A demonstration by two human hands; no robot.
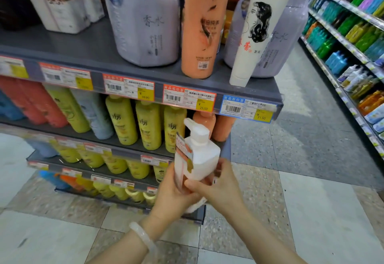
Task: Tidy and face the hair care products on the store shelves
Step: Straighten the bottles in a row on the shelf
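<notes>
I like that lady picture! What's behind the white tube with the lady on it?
A purple bottle stands behind the white tube, and the tube leans on it. The tube covers part of the bottle's front.

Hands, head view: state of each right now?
Left hand: holding the white pump bottle by its lower body.
Right hand: fingers curled round the same bottle's base.

Smooth white plastic pump bottle [199,159], glossy paper price tags [189,99], matt grey metal shelf [83,45]
</notes>
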